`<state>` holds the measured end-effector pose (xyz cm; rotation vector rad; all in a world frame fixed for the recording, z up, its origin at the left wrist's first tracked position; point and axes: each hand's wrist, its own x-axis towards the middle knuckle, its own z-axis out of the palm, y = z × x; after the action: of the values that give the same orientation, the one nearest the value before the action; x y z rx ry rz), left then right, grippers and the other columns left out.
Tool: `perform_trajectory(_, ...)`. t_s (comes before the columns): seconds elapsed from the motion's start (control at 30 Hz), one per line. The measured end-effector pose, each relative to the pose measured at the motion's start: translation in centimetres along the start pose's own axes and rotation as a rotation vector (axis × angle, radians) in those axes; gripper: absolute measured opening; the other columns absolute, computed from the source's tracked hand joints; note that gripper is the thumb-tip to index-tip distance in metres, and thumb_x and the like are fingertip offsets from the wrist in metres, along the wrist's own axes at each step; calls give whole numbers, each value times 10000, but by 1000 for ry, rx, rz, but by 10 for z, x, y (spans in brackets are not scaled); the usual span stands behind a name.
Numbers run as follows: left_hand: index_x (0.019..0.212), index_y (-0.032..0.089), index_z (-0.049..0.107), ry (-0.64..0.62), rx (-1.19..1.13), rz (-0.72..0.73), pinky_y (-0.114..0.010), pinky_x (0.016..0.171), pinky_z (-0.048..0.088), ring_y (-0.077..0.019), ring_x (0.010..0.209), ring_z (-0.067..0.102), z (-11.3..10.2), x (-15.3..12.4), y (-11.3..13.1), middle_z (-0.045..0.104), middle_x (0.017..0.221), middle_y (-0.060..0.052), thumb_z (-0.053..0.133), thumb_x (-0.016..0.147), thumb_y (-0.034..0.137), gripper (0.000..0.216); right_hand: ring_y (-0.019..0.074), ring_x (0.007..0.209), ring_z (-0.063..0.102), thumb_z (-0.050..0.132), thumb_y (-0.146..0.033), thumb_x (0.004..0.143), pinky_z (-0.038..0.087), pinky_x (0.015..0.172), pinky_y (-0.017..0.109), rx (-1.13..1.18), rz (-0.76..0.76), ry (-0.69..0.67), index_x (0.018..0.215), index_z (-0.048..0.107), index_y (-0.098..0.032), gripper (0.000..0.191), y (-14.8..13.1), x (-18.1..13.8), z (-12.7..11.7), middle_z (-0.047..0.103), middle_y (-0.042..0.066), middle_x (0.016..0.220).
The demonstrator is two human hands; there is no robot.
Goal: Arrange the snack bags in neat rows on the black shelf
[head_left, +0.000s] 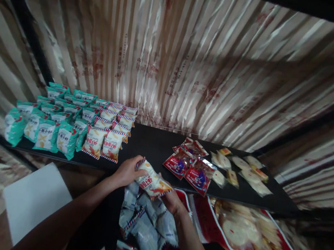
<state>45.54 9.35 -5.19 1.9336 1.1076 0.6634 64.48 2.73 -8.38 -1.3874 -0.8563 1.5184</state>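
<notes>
A white snack bag point(152, 182) with orange print and striped ends is held between my two hands, in front of the shelf's edge. My left hand point(129, 172) grips its left end, thumb on the front. At the lower right end, my right hand point(173, 200) holds the bag, its fingers partly hidden behind it. Just below lies a pile of similar bags point(145, 229), several of them showing greyish backs. On the shelf to the left, matching white bags point(111, 145) stand upright in rows beside teal snack bags point(47, 135).
Red packets point(200, 176) and pale flat packets point(250, 176) lie on the right of the black shelf point(148, 139). Below them hangs or lies a large red-edged bag point(242, 230) of pale packets. A white panel point(36, 201) is at lower left. Wrinkled printed sheeting point(165, 57) backs the shelf.
</notes>
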Motion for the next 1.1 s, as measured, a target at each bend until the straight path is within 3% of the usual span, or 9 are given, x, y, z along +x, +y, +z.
perform_trajectory(0.13, 994, 202, 561, -76, 211, 32, -237, 694, 420, -163, 817, 608, -15, 32, 4, 649, 881, 7, 599, 773, 351, 269, 240, 838, 678, 551, -629, 758, 518, 763, 360, 155, 99, -87, 957, 684, -137, 546, -24, 15, -10, 717, 106, 886)
perform_trajectory(0.33, 1031, 211, 555, -139, 431, 31, -258, 716, 444, -204, 900, 637, -20, 62, 14, 669, 982, -30, 546, 793, 318, 261, 216, 895, 646, 709, -487, 696, 476, 850, 359, -142, -33, -300, 1102, 606, -163, 530, -43, 35, -7, 692, 68, 995)
perform_trajectory(0.5, 1092, 223, 533, -102, 562, 6, -268, 760, 466, -202, 940, 635, -18, 83, 23, 657, 1046, -36, 518, 804, 279, 294, 228, 843, 643, 682, -528, 698, 493, 779, 355, -293, -118, -165, 1036, 610, -151, 511, -40, 59, 1, 702, 64, 936)
perform_trajectory(0.77, 1126, 205, 544, -9, 596, 7, -312, 858, 464, -220, 1021, 581, -9, 114, 16, 631, 1074, -65, 517, 820, 243, 310, 255, 894, 649, 652, -570, 697, 477, 850, 388, -188, -99, -53, 1026, 603, -168, 522, -31, 93, 7, 709, 64, 941)
perform_trajectory(0.97, 1133, 185, 557, 190, 508, 52, -387, 927, 435, -244, 1044, 527, 9, 125, -6, 617, 1069, -86, 534, 816, 198, 318, 262, 919, 633, 676, -487, 687, 486, 823, 379, -174, -150, 111, 1091, 586, -226, 490, -27, 117, 12, 700, 52, 969)
perform_trajectory(1.1, 1153, 181, 564, 334, 448, 75, -428, 1001, 409, -250, 1125, 487, 21, 127, -23, 581, 1173, -94, 508, 831, 179, 327, 259, 903, 623, 661, -491, 679, 483, 791, 355, -235, -155, 153, 1034, 616, -204, 458, -26, 129, 13, 699, 53, 950)
